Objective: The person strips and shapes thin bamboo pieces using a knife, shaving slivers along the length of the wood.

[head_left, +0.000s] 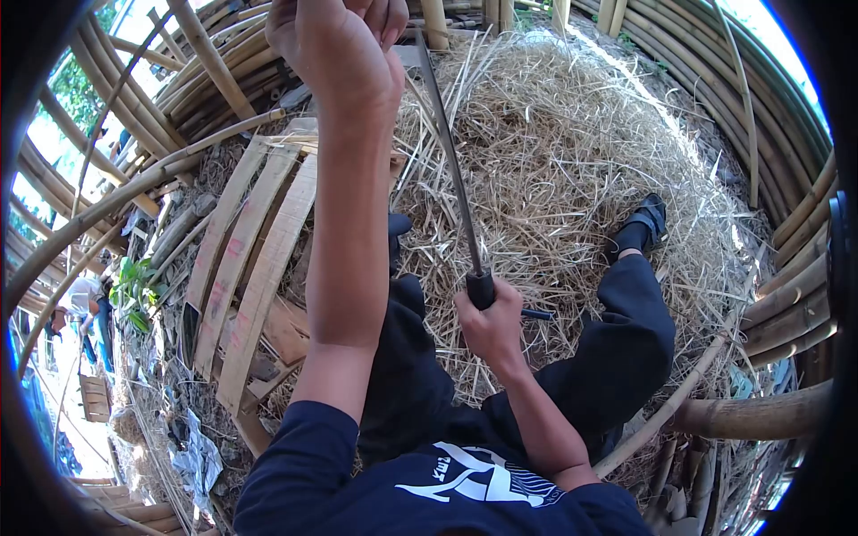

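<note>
My right hand point(496, 322) is wrapped round the black handle point(481, 288) of a machete. Its long, narrow grey blade point(454, 161) points up and away, slightly to the left, in front of a heap of straw-like shavings point(554, 134). At the top edge, my left hand point(344, 31) is raised on an outstretched arm, close to the blade's tip. Its fingers are curled closed, and the frame's edge cuts off part of the hand, so anything in its grip is hidden. A short dark rod end point(538, 314) shows beside my right hand.
A slatted wooden pallet point(259, 241) leans on the left. Bamboo poles point(751, 98) are stacked on the right, with more bamboo at the back and left. My shod foot point(645, 223) rests on the shavings. Another person point(85, 304) is at far left near a wooden crate point(95, 397).
</note>
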A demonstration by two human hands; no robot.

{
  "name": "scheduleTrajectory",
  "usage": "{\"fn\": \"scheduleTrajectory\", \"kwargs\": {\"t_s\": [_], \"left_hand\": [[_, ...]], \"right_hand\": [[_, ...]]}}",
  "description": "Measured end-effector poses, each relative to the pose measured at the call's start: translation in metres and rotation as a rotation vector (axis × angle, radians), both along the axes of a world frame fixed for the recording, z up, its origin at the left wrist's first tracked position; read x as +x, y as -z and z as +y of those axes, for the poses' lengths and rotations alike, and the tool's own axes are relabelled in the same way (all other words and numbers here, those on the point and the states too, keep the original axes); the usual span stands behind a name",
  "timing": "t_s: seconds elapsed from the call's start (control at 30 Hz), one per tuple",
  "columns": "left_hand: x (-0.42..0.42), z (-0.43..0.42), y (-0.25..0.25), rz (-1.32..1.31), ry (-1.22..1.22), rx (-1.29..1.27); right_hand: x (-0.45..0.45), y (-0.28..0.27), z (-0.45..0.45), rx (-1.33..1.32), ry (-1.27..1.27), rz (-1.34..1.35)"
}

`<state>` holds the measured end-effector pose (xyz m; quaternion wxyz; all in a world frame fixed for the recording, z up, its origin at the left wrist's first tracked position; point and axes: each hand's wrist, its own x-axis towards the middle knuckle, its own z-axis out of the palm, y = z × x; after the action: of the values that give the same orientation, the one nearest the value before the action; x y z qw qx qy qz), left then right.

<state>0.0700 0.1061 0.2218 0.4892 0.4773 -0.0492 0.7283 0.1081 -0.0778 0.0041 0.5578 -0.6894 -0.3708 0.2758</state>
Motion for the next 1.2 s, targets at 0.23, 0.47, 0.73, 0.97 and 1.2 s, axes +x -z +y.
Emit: {"fn": "scheduleTrajectory", "kwargs": {"t_s": [0.23, 0.47, 0.73, 0.97, 1.2], "left_hand": [[-0.004, 0.003, -0.007, 0.034, -0.006, 0.031], [0.001, 0.009, -0.004, 0.031, -0.053, 0.023], [-0.015, 0.018, 0.001, 0.006, -0.088, 0.114], [-0.034, 0.020, 0.002, -0.065, 0.194, 0.075], [-0.038, 0.006, 0.002, 0.237, -0.334, 0.267]], "right_hand": [[0.016, 0.086, -0.007, -0.393, 0.104, -0.019], [0.004, 0.002, 0.005, -0.096, 0.050, -0.051], [-0.016, 0.072, 0.013, 0.008, 0.029, 0.104], [0.002, 0.221, -0.004, -0.759, 0.201, 0.151], [-0.009, 0.158, 0.009, -0.443, 0.173, 0.028]]}}
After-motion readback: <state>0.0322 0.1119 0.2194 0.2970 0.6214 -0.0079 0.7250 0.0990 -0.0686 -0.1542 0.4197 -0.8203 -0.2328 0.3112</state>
